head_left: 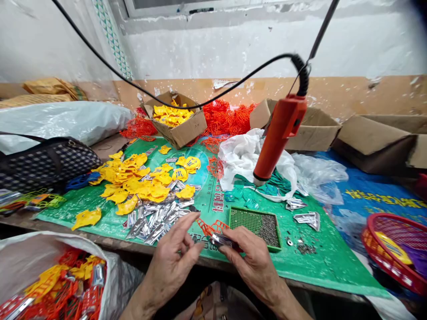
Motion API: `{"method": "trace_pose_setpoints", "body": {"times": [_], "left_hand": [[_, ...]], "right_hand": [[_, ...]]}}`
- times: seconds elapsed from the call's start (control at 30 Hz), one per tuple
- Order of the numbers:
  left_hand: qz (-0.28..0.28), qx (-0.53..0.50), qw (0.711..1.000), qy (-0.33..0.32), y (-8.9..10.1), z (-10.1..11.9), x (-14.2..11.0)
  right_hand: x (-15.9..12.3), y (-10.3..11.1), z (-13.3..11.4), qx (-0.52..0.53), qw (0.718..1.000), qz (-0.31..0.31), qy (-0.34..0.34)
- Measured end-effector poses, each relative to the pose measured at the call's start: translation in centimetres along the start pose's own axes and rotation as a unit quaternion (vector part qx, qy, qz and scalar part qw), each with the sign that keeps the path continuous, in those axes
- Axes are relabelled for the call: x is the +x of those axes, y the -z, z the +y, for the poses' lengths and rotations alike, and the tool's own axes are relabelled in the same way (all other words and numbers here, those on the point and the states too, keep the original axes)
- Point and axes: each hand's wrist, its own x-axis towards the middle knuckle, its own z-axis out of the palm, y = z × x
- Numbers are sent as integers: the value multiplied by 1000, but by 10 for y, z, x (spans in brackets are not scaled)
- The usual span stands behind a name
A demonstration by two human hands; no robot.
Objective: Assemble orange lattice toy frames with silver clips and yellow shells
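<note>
My right hand [255, 260] pinches a silvery piece [220, 240] joined to an orange plastic lattice part [207, 228], just above the table's front edge. My left hand [175, 255] is beside it, fingers apart and apparently holding nothing. Left of it lies a heap of shiny silver pieces [158, 222], with yellow plastic parts [133, 182] piled behind. A green tray of small screws [268, 229] sits just beyond my right hand. Above the table, an orange electric screwdriver [280, 135] hangs tip down from a cord.
A white sack [116, 271] of mixed parts stands at lower left. Behind are a carton of yellow parts [180, 133], orange lattice parts [227, 118] and open cartons [313, 131]. A red basket [373, 253] is at right; a checked bag [50, 162] lies at left.
</note>
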Motion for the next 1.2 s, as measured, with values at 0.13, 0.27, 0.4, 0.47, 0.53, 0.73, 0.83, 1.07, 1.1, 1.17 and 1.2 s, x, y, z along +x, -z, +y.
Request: {"method": "trace_pose_setpoints", "body": {"times": [0.13,0.27,0.4,0.47,0.53,0.73,0.83,1.07,1.1,1.17,1.2], "left_hand": [[-165,-49,984,54,-6,10,13],[-234,-96,962,103,-16,3,21],[-219,-153,955,129,-22,-5,16],[-200,-176,955,130,-25,-6,14],[-180,-205,952,136,-27,-8,13],[-192,-279,922,186,-26,-15,12],[-219,-282,917,179,-25,-18,11],[-217,-107,970,-19,-23,-16,8],[-210,-74,973,-58,-23,-16,8],[-198,-23,971,-133,-22,-14,7],[-193,-7,967,-167,-22,-14,6]], "right_hand": [[2,-2,-5,-79,993,-16,86],[-4,-4,-2,-91,990,-13,111],[-10,-5,4,-126,988,27,85],[-10,-5,6,-151,985,26,75],[-9,-4,7,-154,985,15,74],[-1,1,7,-41,995,7,87],[2,1,7,-20,995,23,98],[0,0,8,-54,987,69,132],[-1,1,7,-69,985,84,134],[-2,3,5,-99,980,106,134],[-2,4,4,-113,978,110,134]]}}
